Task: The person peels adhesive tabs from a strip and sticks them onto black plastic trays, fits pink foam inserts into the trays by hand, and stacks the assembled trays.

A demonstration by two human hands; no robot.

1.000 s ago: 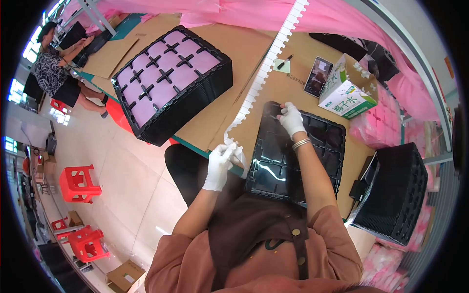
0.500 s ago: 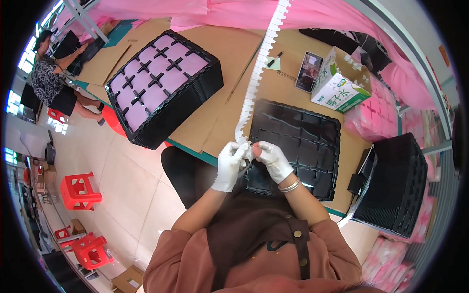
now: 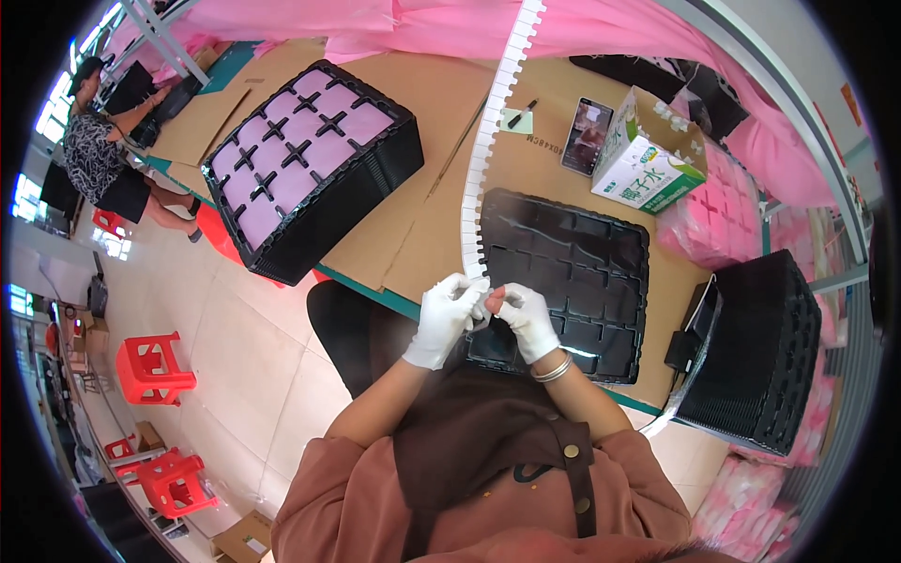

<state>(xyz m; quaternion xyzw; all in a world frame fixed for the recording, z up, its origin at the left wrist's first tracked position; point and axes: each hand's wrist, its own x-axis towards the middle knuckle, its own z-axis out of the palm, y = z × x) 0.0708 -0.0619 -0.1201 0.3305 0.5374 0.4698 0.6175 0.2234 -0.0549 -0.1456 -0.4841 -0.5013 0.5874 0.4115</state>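
Note:
A long white strip [image 3: 476,202] with a row of square notched tabs along its edge comes down from the top of the table to my hands. My left hand [image 3: 439,321], in a white glove, pinches the strip's lower end. Close beside it, my right hand [image 3: 527,324] is closed, its white glove leaving the thumb and fingertip bare. A small pale piece shows between the two hands, too small to make out. Both hands are at the left edge of a flat black tray [image 3: 568,291] with a grid of compartments.
Stacked black trays [image 3: 328,220] with pinkish-purple pads stand at left; another black stack [image 3: 755,352] is at right. Behind are a green-and-white carton [image 3: 648,169], a phone [image 3: 587,136], a pen [image 3: 523,114] and a pink wrapped bundle [image 3: 715,211]. Another person [image 3: 99,159] works at far left.
The strip hangs straighter near its lower end, and its upper part has shifted slightly left. My hands stay close together, with the right hand turned a little.

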